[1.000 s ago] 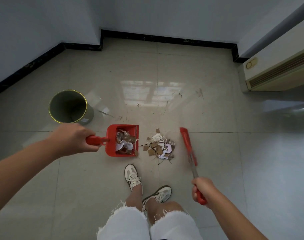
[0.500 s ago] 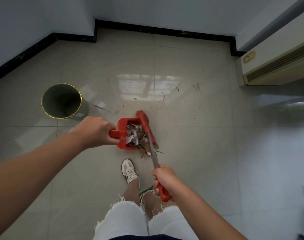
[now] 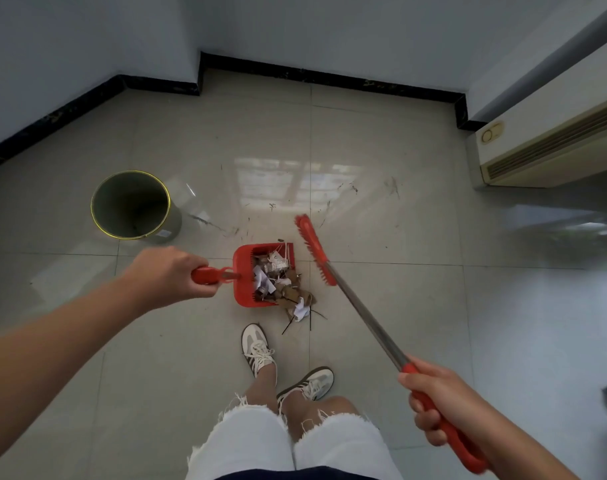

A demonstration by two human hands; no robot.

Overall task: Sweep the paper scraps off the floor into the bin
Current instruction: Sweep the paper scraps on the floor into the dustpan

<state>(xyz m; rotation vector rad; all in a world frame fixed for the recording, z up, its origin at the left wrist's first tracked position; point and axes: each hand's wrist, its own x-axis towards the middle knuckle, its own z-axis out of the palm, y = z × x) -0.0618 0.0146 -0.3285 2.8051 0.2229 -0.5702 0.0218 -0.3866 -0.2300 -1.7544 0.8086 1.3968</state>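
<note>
A red dustpan lies flat on the tiled floor, filled with white and brown paper scraps. My left hand grips its red handle. A few scraps and thin dark strips spill past the pan's open right edge onto the floor. My right hand holds the red grip of a long broom, whose red brush head sits just right of the pan, apart from the scraps. The grey bin with a yellow rim stands upright to the left, beyond my left hand.
My two feet in white sneakers stand just below the dustpan. A floor-standing air conditioner fills the right side. Black skirting marks the walls at the back and left. Scuff marks streak the tiles above the pan.
The broom swept left over the dustpan, pushing the scrap pile into it, then swung back out to the right. My right hand moved right and down. The dustpan stayed in place.
</note>
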